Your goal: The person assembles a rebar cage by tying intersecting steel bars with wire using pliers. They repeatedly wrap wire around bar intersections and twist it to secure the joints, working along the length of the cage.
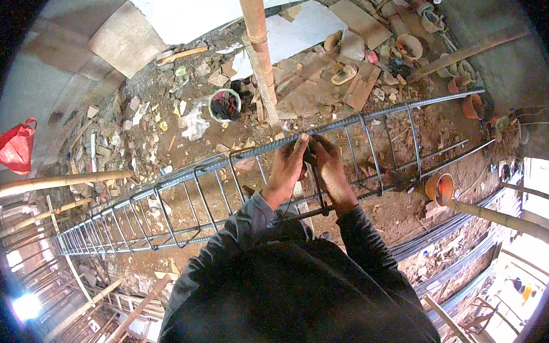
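A long rebar cage [192,169] of ribbed bars and square steel stirrups [371,152] runs across in front of me, from lower left to upper right. At its far upper bar, my left hand [285,175] is closed, thumb and fingers pressed together. Right beside it, my right hand [333,177] is closed too, its fingers curled in at the same bar. A dark stirrup [318,189] comes down between the hands to the nearer bar. Whatever the fingertips pinch is hidden behind them. Both forearms reach in over the cage's near side.
Beyond the cage, a bamboo pole [252,14] stands near a bucket [225,104] of dark material amid rubble. An orange bucket [440,188] lies right of the cage, above bundled bars [434,237]. A red bag [15,147] is at far left. Bamboo poles [66,182] jut in there.
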Motion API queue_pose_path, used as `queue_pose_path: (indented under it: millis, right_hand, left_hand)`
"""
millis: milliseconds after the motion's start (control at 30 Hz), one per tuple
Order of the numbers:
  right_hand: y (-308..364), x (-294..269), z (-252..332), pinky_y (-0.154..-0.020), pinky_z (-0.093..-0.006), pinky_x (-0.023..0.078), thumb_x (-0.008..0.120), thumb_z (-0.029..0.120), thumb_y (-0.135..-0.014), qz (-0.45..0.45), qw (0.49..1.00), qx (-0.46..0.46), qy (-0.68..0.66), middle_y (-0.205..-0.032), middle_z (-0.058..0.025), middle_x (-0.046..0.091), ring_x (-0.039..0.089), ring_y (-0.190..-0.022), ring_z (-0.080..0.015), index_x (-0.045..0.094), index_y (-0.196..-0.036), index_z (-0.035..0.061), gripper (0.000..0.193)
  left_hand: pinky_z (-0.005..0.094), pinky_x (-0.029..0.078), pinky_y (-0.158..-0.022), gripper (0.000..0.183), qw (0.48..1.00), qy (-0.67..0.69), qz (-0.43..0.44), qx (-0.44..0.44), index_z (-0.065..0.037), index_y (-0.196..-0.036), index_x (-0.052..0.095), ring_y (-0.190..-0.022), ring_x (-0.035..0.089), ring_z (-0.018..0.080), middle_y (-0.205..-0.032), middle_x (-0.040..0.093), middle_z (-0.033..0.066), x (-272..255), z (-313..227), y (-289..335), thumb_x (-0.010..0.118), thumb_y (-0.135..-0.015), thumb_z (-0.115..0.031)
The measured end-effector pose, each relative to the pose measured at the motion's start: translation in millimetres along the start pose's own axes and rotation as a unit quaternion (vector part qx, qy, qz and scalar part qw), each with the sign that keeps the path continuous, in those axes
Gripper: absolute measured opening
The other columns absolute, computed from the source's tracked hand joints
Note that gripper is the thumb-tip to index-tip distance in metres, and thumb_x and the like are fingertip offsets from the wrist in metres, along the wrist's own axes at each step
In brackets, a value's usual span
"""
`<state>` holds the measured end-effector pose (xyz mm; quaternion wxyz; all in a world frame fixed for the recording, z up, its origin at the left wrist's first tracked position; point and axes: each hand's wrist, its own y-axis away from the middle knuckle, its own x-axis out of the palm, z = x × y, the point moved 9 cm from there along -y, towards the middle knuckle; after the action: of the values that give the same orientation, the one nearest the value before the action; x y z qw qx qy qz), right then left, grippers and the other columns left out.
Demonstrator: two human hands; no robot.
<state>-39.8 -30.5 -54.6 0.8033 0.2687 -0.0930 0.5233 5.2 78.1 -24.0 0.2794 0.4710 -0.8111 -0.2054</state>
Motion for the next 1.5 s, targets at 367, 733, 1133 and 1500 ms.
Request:
queue_pose_path:
  millis: [367,733,1133,1500]
  right_hand:
    - [23.6,30.3,94.8,-0.106,-0.0487,0.049,0.07,0.005,-0.085,0.016,0.758,-0.204,0.619,-0.119,-0.0196,0.071,0.065,-0.118,-0.0379,0.068,-0.124,0.0058,0.039]
    - [-1.3,68.7,129.3,-0.111,-0.0524,0.045,0.067,0.011,-0.086,0.025,0.603,-0.346,0.718,-0.128,-0.0172,0.066,0.059,-0.125,-0.039,0.068,-0.124,0.0077,0.037]
    - [28.4,73.2,152.7,-0.105,-0.0522,0.046,0.068,0.012,-0.083,0.072,0.577,-0.364,0.727,-0.12,-0.0101,0.066,0.061,-0.117,-0.0339,0.07,-0.121,0.0102,0.038]
    - [30.0,-2.8,99.2,-0.113,-0.05,0.043,0.066,0.012,-0.089,0.053,0.63,-0.279,0.723,-0.135,-0.0082,0.066,0.058,-0.13,-0.0289,0.068,-0.132,0.0143,0.043]
  left_hand:
    - [0.0297,0.037,-0.049,0.026,0.996,0.065,-0.001,0.056,-0.007,-0.112,0.065,-0.057,0.049,0.0103,-0.083,0.065,0.003,-7.7,20.5,1.2,0.051,-0.111,-0.029]
    - [0.0262,0.045,-0.06,0.022,0.982,0.182,0.05,0.009,-0.011,-0.115,0.066,-0.071,0.055,0.0083,-0.099,0.07,0.0,2.7,37.3,-15.2,0.058,-0.109,-0.03]
    - [0.0283,0.048,-0.068,0.028,0.991,0.136,0.014,0.002,-0.016,-0.123,0.065,-0.079,0.056,0.011,-0.101,0.066,-0.0012,8.5,48.6,-20.1,0.053,-0.109,-0.036]
    - [0.0343,0.047,-0.078,0.036,0.993,0.003,-0.055,0.107,-0.002,-0.119,0.063,-0.089,0.057,0.0155,-0.103,0.064,0.0045,-5.7,37.3,-18.4,0.065,-0.106,-0.035]
